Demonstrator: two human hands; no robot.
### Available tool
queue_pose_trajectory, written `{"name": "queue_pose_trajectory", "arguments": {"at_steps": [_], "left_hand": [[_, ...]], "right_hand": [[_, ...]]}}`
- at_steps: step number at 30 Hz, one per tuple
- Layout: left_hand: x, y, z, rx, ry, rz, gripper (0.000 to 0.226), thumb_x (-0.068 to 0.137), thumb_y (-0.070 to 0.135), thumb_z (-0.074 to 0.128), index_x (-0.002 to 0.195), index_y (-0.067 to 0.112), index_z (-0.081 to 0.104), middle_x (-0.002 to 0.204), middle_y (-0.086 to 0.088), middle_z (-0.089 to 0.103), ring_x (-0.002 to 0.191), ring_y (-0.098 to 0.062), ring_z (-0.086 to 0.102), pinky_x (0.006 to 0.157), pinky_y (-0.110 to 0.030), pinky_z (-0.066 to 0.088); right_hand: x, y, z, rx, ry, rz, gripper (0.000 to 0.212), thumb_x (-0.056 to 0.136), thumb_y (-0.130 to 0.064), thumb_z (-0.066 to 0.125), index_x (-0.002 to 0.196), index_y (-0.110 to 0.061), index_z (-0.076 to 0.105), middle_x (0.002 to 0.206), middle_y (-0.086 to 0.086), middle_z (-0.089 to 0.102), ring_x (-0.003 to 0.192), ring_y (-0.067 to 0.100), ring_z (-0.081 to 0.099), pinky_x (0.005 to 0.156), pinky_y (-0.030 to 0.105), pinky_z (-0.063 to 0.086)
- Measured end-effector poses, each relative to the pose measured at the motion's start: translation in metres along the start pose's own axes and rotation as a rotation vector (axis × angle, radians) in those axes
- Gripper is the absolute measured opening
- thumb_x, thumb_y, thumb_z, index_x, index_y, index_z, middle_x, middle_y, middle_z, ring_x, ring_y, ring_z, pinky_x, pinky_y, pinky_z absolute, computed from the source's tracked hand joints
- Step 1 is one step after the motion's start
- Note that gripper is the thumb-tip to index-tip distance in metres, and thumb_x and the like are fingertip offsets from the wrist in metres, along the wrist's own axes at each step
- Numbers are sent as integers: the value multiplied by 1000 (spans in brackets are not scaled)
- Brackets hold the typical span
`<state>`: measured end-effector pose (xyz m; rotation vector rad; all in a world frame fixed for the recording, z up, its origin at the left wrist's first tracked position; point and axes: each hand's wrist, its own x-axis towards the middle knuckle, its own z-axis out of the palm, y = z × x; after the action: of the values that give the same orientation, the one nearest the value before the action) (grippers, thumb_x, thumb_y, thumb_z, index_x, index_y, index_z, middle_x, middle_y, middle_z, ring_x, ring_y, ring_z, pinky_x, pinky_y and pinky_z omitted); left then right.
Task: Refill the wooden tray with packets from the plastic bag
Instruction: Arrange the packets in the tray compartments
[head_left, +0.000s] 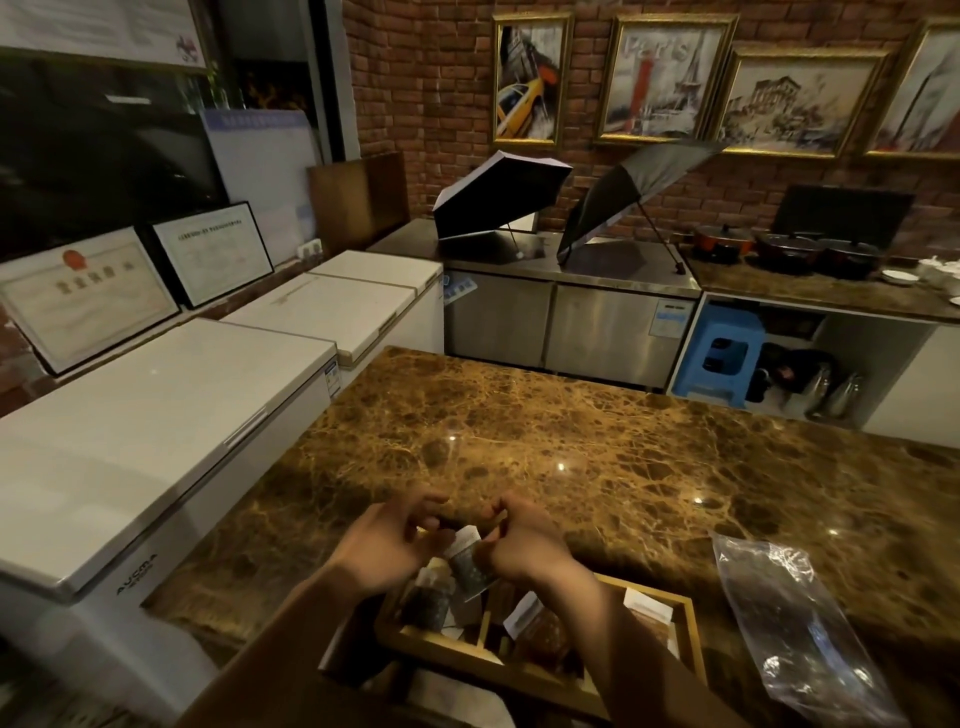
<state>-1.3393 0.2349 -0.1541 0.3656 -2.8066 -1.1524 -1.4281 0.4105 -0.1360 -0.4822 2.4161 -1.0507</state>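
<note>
Dim back-of-house kitchen with brick walls and a brown marble counter (597, 447), and all the action is crammed into the near edge of it. Both hands are held up just above the wooden tray (540, 660). The left hand (387, 545) and right hand (519, 543) are pinched in toward each other on a dark packet (470, 564) with a white top, fingers curled onto its upper edge. It's blurry, so I can't tell exactly which fingers have it or whether they're pulling it apart or just straightening it.

The tray has dividers, and a few packets are already standing in the left and middle slots, some leaning. The plastic bag (795, 618) lies flat on the counter to the right, well apart from the tray. It looks mostly see-through and I can't make out how much is left in it.

What could go sideways, as I see it:
- The tray sits right at the counter's near edge, maybe hanging over a bit. A push down while slotting the packet could tip it.
- Leaning packets could get knocked flat when the next one goes in.
- If they're tugging at the top, it could tear.
- The bag is crinkly and light, so an elbow swipe could send it off.
</note>
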Motion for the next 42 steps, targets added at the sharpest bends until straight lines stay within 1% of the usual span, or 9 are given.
{"name": "queue_pose_trajectory", "arguments": {"at_steps": [5,9,13,18,25,30,34,39,42], "left_hand": [[6,1,5,-13,-40,28,21,86,26,70,103,39,70,100,19,74,97,3,69,91,-35,59],[7,0,10,42,-74,17,16,90,21,68,93,37,70,96,15,71,91,-2,67,85,-35,60],[8,3,16,108,-88,22,16,94,21,64,97,35,70,94,15,70,88,-3,67,80,-29,60],[12,0,21,204,-84,1,18,94,20,59,95,36,69,93,15,70,85,-2,65,81,-30,57],[11,-1,34,299,-117,28,15,95,24,63,97,37,71,109,16,70,99,-4,63,88,-25,52],[7,-1,38,346,-121,82,12,94,30,67,102,37,69,105,17,70,91,-2,63,81,-21,51],[5,1,34,355,-75,118,14,89,38,70,103,39,66,99,20,65,88,0,59,79,-23,50],[3,28,41,213,-93,228,19,89,39,72,106,43,64,106,23,65,98,3,61,81,-22,53],[1,47,54,286,-119,335,27,88,46,71,113,46,60,115,24,55,112,0,49,95,-28,45]], "right_hand": [[0,2,3,-20,-23,-9,25,86,-6,66,93,-29,63,105,-1,65,97,18,66,64,23,51],[-2,10,0,-58,30,-33,22,87,-8,66,88,-30,65,99,-4,66,93,16,65,69,25,52],[-3,15,-7,-8,146,-34,10,88,-21,71,86,-29,67,92,-6,69,85,14,71,79,41,63],[-7,22,-20,27,224,-49,4,93,-22,70,90,-24,67,86,-6,69,65,8,71,57,26,62],[-9,35,-25,-69,261,-94,4,91,-25,69,88,-27,68,86,-9,68,82,7,64,80,35,59],[-12,43,-32,-68,278,-123,9,93,-23,69,86,-26,66,84,-11,68,77,5,63,69,21,53],[-15,51,-39,-132,322,-106,10,93,-25,67,85,-30,65,84,-12,66,78,4,63,71,25,56],[-30,69,-63,-217,383,-61,5,93,-28,68,93,-32,65,93,-10,67,83,8,63,70,27,55],[-41,80,-73,-266,396,-16,6,92,-29,69,97,-30,65,93,-10,65,87,10,62,75,28,52]]}}
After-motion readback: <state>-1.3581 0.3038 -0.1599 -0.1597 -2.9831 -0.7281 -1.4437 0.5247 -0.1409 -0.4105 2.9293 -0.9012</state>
